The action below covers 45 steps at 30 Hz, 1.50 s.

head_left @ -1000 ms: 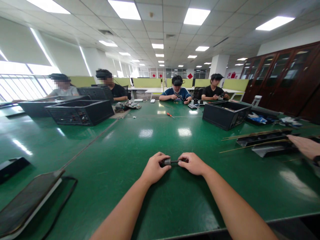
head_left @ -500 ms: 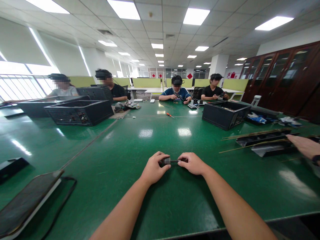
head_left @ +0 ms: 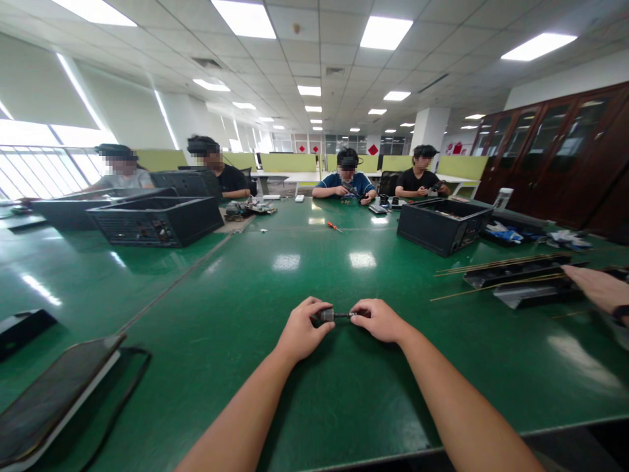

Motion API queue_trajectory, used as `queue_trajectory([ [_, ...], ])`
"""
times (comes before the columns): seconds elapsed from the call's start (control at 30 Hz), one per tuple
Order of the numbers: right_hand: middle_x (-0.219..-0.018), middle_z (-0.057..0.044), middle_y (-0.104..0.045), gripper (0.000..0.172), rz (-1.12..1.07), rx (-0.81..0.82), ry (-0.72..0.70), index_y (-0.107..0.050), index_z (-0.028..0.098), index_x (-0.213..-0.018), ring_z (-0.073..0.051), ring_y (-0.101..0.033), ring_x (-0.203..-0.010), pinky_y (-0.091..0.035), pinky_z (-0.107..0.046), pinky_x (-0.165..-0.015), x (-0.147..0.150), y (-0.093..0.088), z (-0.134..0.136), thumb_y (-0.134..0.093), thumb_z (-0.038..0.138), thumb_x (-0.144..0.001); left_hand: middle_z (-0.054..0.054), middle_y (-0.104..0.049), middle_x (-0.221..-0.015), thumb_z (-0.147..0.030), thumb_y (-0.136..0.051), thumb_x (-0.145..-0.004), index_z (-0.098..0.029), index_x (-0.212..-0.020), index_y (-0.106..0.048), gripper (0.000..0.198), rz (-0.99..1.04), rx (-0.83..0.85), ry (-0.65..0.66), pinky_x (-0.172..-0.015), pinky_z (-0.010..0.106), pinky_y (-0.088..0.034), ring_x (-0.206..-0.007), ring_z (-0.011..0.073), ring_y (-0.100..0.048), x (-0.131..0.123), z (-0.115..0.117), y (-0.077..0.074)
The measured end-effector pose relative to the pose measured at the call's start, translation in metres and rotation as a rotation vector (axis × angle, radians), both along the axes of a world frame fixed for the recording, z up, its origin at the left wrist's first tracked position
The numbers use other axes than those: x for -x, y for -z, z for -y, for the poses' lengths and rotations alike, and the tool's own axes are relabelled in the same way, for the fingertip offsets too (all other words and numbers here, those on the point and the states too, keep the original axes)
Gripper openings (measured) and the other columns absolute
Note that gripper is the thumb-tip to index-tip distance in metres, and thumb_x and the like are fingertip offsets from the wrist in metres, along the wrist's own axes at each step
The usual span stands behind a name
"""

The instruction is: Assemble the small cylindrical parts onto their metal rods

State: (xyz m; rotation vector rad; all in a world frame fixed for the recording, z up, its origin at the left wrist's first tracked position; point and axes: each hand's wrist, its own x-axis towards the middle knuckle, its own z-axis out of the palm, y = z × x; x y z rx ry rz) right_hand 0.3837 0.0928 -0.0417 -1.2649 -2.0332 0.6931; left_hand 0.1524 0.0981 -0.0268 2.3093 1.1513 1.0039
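Both my hands meet low over the green table (head_left: 236, 367). My left hand (head_left: 301, 330) is closed around a dark cylindrical tool (head_left: 327, 315) with a greyish front end. From that end a thin dark shaft (head_left: 343, 315) runs level to the right. My right hand (head_left: 382, 320) pinches the far end of the shaft between thumb and fingers. What sits at that tip is covered by the fingers and too small to make out.
Open computer cases stand at the left (head_left: 157, 219) and right (head_left: 442, 226). A red screwdriver (head_left: 335, 227) lies ahead. Metal channels (head_left: 531, 292) and thin rods lie near another person's hand (head_left: 597, 285). Nearer left is a dark flat case (head_left: 63, 387). Several co-workers sit across the table.
My hands keep the same grips and have hardly moved. Slightly more of the shaft shows between them, with the right fingertips a touch farther right.
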Motion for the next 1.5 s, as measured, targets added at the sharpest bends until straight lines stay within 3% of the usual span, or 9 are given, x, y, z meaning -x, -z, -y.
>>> queue_trajectory([
  [0.3,-0.089,-0.006,-0.071,0.022,0.006,0.006,0.011,-0.073,0.015,-0.095,-0.017,-0.061,-0.078,-0.045,-0.027,-0.072,-0.0028,-0.0008,-0.0008,-0.060,0.028,-0.082,0.004,-0.064,-0.097,-0.023,-0.067,-0.074,-0.023,-0.103,-0.071,0.029,0.000,0.006,-0.017,-0.081,0.033,-0.052,-0.089,0.0194,-0.062,-0.0022,0.0032,-0.0060],
  [1.5,-0.090,-0.006,-0.071,0.022,0.017,0.006,0.024,-0.073,0.016,-0.094,-0.018,-0.063,-0.080,-0.046,-0.028,-0.074,-0.0078,-0.0027,-0.0016,-0.060,0.028,-0.082,0.004,-0.063,-0.099,-0.024,-0.069,-0.073,-0.024,-0.103,-0.071,0.030,0.026,0.035,-0.025,-0.084,0.034,-0.052,-0.090,0.0194,-0.063,0.0012,-0.0024,-0.0003],
])
